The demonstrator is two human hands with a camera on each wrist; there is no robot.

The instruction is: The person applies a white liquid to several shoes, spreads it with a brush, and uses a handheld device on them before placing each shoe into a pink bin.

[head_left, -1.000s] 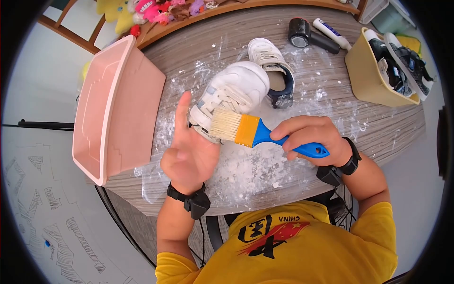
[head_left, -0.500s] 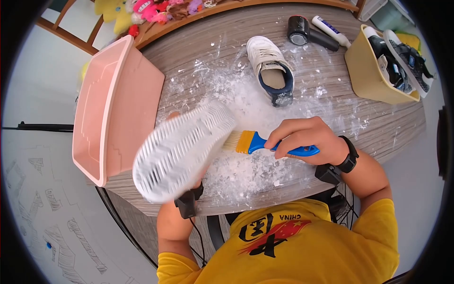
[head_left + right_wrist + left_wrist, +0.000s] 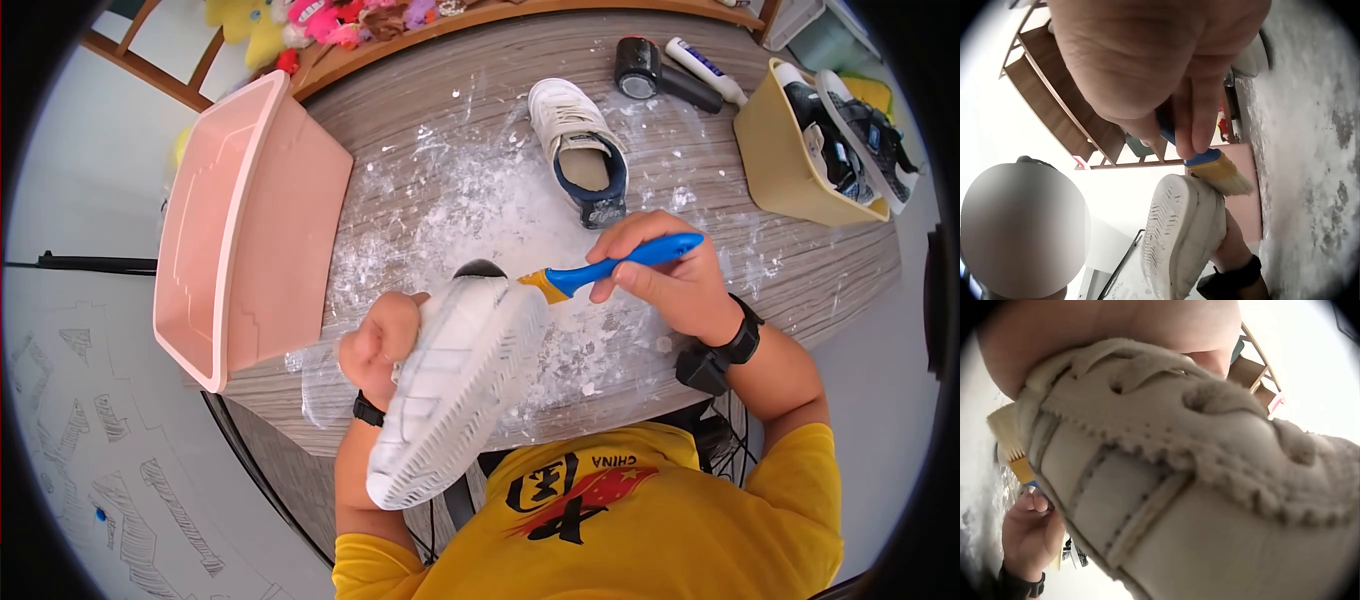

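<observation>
A white shoe (image 3: 455,390), its ridged sole turned toward the person's right, is held up over the table's near edge by the left hand (image 3: 382,345). In the left wrist view the laced upper of that shoe (image 3: 1147,469) fills the picture, the left hand (image 3: 1110,331) behind it. The right hand (image 3: 675,280) pinches the blue handle of a brush (image 3: 590,275), whose bristles are at the shoe's heel end. In the right wrist view the brush (image 3: 1219,172) lies against the heel of the shoe (image 3: 1188,231). The other white shoe (image 3: 580,150) stands on the table.
At the left stands a pink bin (image 3: 270,220). A yellow bin (image 3: 790,170) with shoes is at the right, beside a black handheld device (image 3: 650,75) and a white tube (image 3: 705,70). White powder covers much of the table (image 3: 430,200). Toys sit on a shelf behind.
The left hand has lifted the shoe off the table and turned it, sole first facing up, then tilted with toe toward the body. The right hand has tipped the brush handle upward, bristles toward the heel.
</observation>
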